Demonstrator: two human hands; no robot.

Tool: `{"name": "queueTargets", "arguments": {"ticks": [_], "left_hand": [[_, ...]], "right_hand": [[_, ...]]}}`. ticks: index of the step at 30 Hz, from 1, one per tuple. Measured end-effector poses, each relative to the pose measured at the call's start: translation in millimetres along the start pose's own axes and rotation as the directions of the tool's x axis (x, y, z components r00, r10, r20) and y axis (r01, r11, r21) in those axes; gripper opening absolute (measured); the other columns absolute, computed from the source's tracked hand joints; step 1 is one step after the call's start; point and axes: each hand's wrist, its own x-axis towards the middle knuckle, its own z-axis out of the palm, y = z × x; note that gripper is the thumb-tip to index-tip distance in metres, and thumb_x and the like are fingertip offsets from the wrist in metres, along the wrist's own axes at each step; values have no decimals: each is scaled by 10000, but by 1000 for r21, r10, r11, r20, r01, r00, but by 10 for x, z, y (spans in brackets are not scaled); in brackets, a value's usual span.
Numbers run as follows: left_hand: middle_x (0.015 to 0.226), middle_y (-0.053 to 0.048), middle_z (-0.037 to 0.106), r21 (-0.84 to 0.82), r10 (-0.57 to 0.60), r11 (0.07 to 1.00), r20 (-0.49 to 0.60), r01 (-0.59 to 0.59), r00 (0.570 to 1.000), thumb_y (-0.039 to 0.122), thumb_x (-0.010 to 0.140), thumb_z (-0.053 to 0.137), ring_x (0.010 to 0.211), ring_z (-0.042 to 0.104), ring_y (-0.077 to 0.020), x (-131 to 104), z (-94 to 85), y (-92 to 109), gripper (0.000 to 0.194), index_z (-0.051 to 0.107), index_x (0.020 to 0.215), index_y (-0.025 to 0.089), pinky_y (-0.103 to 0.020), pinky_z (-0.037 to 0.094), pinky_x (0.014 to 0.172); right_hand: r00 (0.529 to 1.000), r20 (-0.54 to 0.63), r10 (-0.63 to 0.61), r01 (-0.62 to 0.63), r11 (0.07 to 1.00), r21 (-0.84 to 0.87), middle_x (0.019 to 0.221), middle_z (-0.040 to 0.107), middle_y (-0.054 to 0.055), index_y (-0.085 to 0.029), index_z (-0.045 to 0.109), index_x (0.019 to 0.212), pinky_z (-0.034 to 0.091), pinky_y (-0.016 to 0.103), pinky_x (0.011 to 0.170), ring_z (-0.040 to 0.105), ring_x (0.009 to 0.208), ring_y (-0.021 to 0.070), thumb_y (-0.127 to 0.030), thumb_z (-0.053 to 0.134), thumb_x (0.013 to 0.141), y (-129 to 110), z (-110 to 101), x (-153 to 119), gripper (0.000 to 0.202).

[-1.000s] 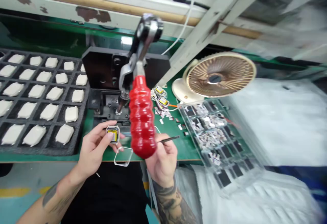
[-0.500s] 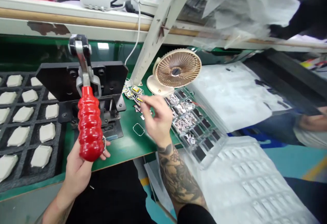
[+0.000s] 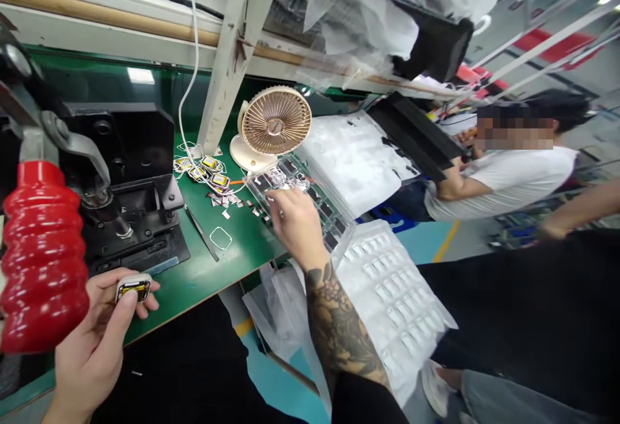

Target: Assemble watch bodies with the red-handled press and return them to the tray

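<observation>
My left hand (image 3: 94,340) holds a small square device with a pale casing (image 3: 134,287), its thumb on the dark and yellow inner face. The red handle (image 3: 43,256) of a black press (image 3: 130,185) partly covers that hand. My right hand (image 3: 298,224) is over the near left edge of a clear compartment tray (image 3: 334,201) of small black and white parts. Its fingers are bent together, and what they hold, if anything, is hidden. Left of it lie small pieces (image 3: 225,201), a thin pale ring (image 3: 221,238) and tweezers (image 3: 201,232).
A beige fan (image 3: 276,121) stands behind the tray. Yellow-marked parts with wires (image 3: 209,163) lie beside a white post (image 3: 230,56). White sheets (image 3: 351,159) and a moulded white tray (image 3: 397,295) are to the right. A person in a white shirt (image 3: 523,185) sits beyond; another person's arm (image 3: 581,208) shows.
The view has swung right, bringing a seated person into sight. My right hand has moved from the green bench to the compartment tray. The device in my left hand shows more fully.
</observation>
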Motion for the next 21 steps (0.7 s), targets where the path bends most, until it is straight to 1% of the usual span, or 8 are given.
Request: {"name": "queueTargets", "arguments": {"ticks": [1, 3, 5, 10, 12, 17, 19, 21], "left_hand": [[1086, -59, 800, 4, 7, 1000, 2, -7, 1000, 436, 1053, 732, 816, 761, -229, -2, 4, 3, 276, 676, 1256, 258, -378, 638, 741], [1099, -61, 799, 24, 22, 999, 5, -23, 1000, 426, 1043, 750, 823, 757, -221, 1, 22, 12, 299, 675, 1273, 250, -364, 627, 736], [1128, -69, 808, 41, 34, 999, 6, -34, 999, 423, 1041, 756, 829, 758, -217, 8, 49, 23, 311, 674, 1282, 244, -358, 623, 736], [1135, -83, 841, 51, 26, 998, -37, -24, 999, 415, 1055, 744, 835, 788, -220, 14, 81, -4, 252, 651, 1186, 221, -355, 633, 749], [1115, -87, 848, 60, 30, 998, -40, -27, 999, 399, 1047, 757, 837, 798, -223, 15, 57, -56, 261, 655, 1196, 211, -347, 641, 743], [986, -71, 833, 149, 111, 982, 27, -114, 993, 377, 1027, 780, 868, 809, -234, 39, -47, -203, 298, 704, 1250, 195, -330, 660, 743], [923, -62, 818, 187, 139, 972, 35, -143, 990, 383, 1028, 773, 872, 814, -246, 52, -68, -225, 301, 720, 1254, 191, -337, 667, 752], [879, -58, 810, 240, 169, 956, 16, -167, 986, 405, 1021, 773, 835, 814, -252, 60, -71, -222, 307, 742, 1236, 189, -345, 672, 738]], "right_hand": [[995, 85, 44, -37, 996, -86, 1104, 786, 140, -167, 753, 1192, 509, 414, 975, 680, 1076, 287, -132, 513, 1083, 114, -49, 91, 266], [959, 261, 109, -54, 977, -208, 1047, 775, 139, -152, 755, 1155, 492, 373, 944, 683, 1053, 281, -141, 558, 1065, 275, -97, 252, 216], [922, 362, 134, -39, 965, -259, 1033, 767, 136, -150, 751, 1147, 478, 340, 910, 692, 1032, 267, -172, 612, 1051, 340, -82, 359, 171], [897, 425, 118, 7, 960, -281, 1017, 768, 142, -143, 751, 1114, 448, 313, 867, 700, 1000, 246, -88, 566, 1005, 310, 7, 403, 222], [889, 447, 98, 29, 963, -268, 1030, 776, 123, -160, 750, 1124, 443, 301, 851, 705, 1002, 238, -78, 577, 981, 315, 5, 380, 239], [891, 448, 69, 43, 971, -234, 1044, 788, 117, -164, 742, 1155, 436, 305, 798, 723, 971, 239, -91, 541, 1008, 407, -29, 342, 260], [889, 455, 43, 56, 978, -201, 1036, 795, 99, -171, 746, 1153, 453, 293, 818, 728, 966, 226, -100, 566, 1007, 450, -27, 342, 242], [888, 460, 12, 72, 984, -165, 1041, 802, 76, -181, 750, 1166, 473, 279, 851, 732, 975, 211, -96, 591, 995, 486, -9, 348, 249]]}}
